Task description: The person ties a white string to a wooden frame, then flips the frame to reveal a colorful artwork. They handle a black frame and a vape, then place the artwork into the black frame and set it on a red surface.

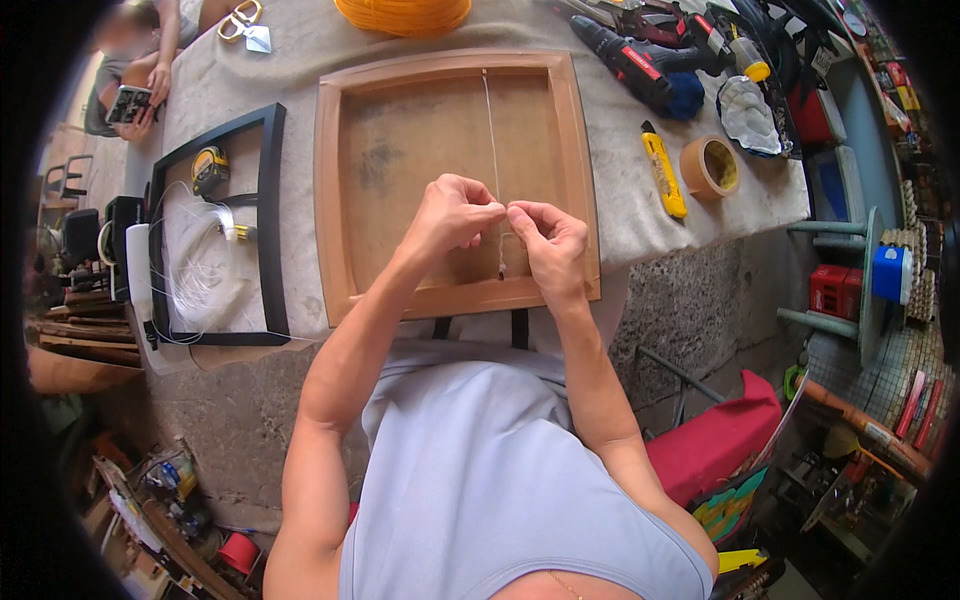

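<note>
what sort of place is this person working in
Probably a workshop or makeshift work area: a black and red power drill, a yellow utility knife and a tape roll lie on a cloth-covered table.

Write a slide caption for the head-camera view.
Left hand and right hand pinch a pale string strung across a brown frame; a yellow utility knife and tape roll lie nearby.

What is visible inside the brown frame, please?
A brown panel and a pale cord. The left hand and right hand cover parts of them; what lies underneath the panel cannot be seen.
</note>
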`<state>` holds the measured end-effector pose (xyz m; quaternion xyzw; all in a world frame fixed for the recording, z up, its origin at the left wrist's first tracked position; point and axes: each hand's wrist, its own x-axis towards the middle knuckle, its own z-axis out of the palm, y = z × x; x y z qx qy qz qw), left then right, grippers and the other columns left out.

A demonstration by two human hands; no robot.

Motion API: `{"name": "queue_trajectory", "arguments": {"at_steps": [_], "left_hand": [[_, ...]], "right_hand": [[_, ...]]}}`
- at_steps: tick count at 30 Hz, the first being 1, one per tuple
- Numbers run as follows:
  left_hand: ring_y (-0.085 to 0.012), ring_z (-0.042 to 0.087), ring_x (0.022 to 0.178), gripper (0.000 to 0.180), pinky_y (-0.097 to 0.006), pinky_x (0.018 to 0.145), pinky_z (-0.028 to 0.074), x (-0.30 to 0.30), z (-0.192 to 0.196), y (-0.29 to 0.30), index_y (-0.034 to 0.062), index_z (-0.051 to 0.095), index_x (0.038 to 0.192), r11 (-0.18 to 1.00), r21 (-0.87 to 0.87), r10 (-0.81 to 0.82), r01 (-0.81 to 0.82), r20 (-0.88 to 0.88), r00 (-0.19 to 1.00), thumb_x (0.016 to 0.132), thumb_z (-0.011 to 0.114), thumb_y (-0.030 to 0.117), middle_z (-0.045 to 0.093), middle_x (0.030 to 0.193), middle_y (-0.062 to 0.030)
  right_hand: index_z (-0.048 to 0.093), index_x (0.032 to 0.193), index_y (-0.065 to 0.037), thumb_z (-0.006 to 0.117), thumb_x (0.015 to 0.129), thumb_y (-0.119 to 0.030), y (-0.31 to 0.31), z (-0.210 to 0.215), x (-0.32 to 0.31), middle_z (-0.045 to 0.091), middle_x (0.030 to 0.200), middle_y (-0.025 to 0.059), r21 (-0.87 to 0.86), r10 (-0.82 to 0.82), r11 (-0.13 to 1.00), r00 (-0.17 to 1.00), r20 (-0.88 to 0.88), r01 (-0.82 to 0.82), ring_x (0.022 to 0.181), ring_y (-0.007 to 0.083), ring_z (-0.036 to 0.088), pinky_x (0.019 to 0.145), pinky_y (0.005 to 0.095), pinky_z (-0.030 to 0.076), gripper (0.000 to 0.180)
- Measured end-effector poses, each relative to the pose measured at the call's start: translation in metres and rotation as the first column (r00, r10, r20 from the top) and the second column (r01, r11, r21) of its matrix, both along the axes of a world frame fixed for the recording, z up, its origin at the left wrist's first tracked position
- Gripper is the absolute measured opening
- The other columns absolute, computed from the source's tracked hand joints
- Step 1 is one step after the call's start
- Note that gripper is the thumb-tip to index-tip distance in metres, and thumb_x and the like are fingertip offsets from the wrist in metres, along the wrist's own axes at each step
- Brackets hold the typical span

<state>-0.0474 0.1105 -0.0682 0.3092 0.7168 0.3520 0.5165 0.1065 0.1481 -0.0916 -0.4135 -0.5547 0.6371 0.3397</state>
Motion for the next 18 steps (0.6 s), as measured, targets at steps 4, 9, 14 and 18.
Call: {"name": "queue_trajectory", "arguments": {"at_steps": [4, 9, 14, 18], "left_hand": [[-0.0085, 0.057, 0.047, 0.02, -0.022, 0.042, 0.044, 0.003, -0.003, -0.002, -0.0026, 0.068, 0.074, 0.997, 0.044, 0.071, -0.069, -0.045, 0.996, 0.075, 0.067, 0.017, 0.061, 0.057, -0.0047], [-0.009, 0.058, 0.047, 0.018, -0.023, 0.042, 0.045, 0.006, -0.009, -0.005, -0.0035, 0.068, 0.073, 0.975, 0.139, 0.173, -0.171, 0.0, 0.985, 0.072, 0.069, 0.015, 0.063, 0.058, -0.0068], [-0.0076, 0.057, 0.049, 0.015, -0.022, 0.042, 0.045, 0.007, -0.013, -0.004, -0.0028, 0.066, 0.069, 0.962, 0.163, 0.22, -0.22, 0.015, 0.975, 0.071, 0.07, 0.012, 0.063, 0.059, -0.0059], [-0.0068, 0.057, 0.05, 0.016, -0.021, 0.043, 0.045, 0.007, -0.014, -0.003, -0.0028, 0.065, 0.069, 0.962, 0.163, 0.221, -0.218, -0.005, 0.975, 0.07, 0.07, 0.012, 0.062, 0.058, -0.0052]], "right_hand": [[0.069, 0.092, 0.005, 0.066, 0.087, -0.011, 0.0, 0.001, -0.002, 0.066, 0.072, 0.0009, 0.029, 0.012, 0.999, 0.999, 0.052, -0.014, 0.064, 0.0029, 0.055, 0.057, 0.0201, 0.045, 0.017], [0.066, 0.081, 0.003, 0.065, 0.085, -0.01, -0.005, 0.014, -0.001, 0.063, 0.065, 0.0038, 0.034, 0.066, 0.996, 0.968, 0.243, -0.077, 0.06, 0.0045, 0.056, 0.053, 0.0228, 0.044, 0.013], [0.062, 0.075, 0.003, 0.066, 0.078, -0.009, -0.009, 0.019, -0.007, 0.061, 0.062, 0.0107, 0.194, 0.035, 0.975, 0.934, 0.355, -0.111, 0.054, 0.0156, 0.059, 0.052, 0.03, 0.046, 0.013], [0.061, 0.073, 0.003, 0.065, 0.076, -0.009, -0.01, 0.018, -0.012, 0.061, 0.066, 0.0149, 0.305, -0.002, 0.943, 0.916, 0.401, -0.132, 0.057, 0.0265, 0.06, 0.056, 0.0369, 0.048, 0.013]]}}
